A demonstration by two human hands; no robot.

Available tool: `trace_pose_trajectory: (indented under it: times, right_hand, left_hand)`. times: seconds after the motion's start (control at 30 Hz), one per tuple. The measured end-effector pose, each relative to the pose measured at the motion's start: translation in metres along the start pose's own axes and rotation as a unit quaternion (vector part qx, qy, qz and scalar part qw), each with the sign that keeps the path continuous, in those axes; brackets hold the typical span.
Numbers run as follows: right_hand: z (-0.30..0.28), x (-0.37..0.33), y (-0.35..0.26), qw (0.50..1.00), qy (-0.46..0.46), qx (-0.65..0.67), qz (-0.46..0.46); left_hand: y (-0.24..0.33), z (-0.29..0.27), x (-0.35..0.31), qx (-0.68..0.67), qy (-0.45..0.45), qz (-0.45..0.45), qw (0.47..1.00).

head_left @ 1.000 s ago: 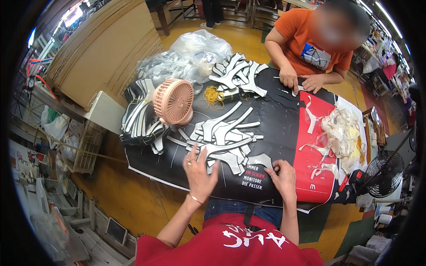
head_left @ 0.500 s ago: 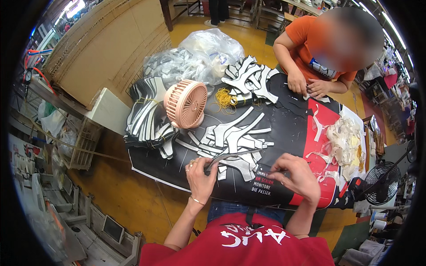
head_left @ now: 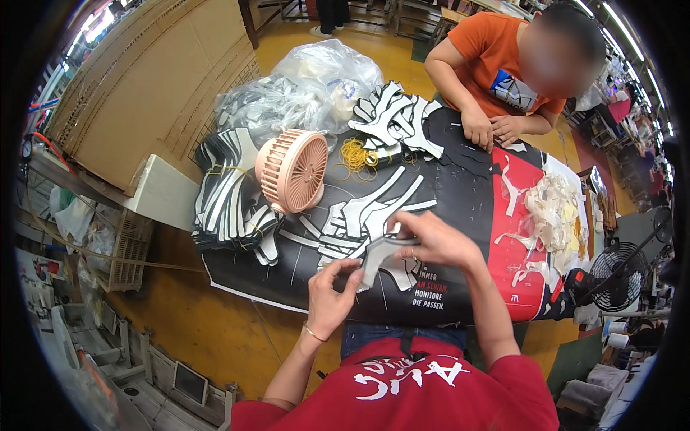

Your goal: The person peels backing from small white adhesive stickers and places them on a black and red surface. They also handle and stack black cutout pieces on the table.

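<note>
A grey, curved cut-out piece (head_left: 374,260) of sheet material is held up between my hands, above the table. My left hand (head_left: 333,296) pinches its lower left end between thumb and fingers. At its upper right end, my right hand (head_left: 440,240) grips it with thumb and bent fingers. Beneath and beyond it lies a loose pile of white cut pieces with black edges (head_left: 352,215), partly covered by my hands and the held piece.
A pink fan (head_left: 293,170) stands beside bundled cut pieces (head_left: 224,190). Yellow elastic bands (head_left: 356,156) lie near another pile (head_left: 395,118). Across the table, a person in orange (head_left: 496,65) works with both hands. White scraps (head_left: 552,208) cover the red area; clear plastic bags (head_left: 309,82) sit behind.
My right hand has moved left and now grips the piece, which it was apart from earlier. The piece has turned from a thin edge-on strip to show its broad grey face.
</note>
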State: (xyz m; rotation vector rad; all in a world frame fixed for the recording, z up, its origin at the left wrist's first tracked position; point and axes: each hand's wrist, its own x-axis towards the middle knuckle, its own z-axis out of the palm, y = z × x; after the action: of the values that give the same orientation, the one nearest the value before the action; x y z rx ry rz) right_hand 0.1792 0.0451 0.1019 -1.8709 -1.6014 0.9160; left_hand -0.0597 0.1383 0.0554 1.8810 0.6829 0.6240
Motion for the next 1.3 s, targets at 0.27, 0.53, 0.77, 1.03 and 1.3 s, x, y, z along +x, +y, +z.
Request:
trace_pose_trajectory:
  times: [0.27,0.53,0.77,1.03,1.3]
  right_hand:
    - [-0.006,0.060,0.026,0.969,-0.049,-0.227,0.085]
    - [-0.012,0.056,0.017,0.965,-0.050,-0.255,0.020]
    - [-0.008,0.090,0.017,0.965,-0.031,-0.258,-0.026]
    - [-0.029,0.058,0.034,0.994,0.066,-0.072,0.037]
    - [-0.067,0.016,0.017,0.976,0.062,0.196,0.067]
  left_hand:
    - [-0.012,-0.005,0.018,0.151,0.070,0.082,0.983]
    - [-0.036,0.018,0.050,0.246,0.042,0.035,0.968]
    - [-0.045,0.023,0.047,0.228,0.066,0.051,0.970]
    - [-0.051,0.028,0.046,0.216,0.087,0.052,0.971]
    - [-0.047,0.025,0.046,0.118,0.125,0.047,0.984]
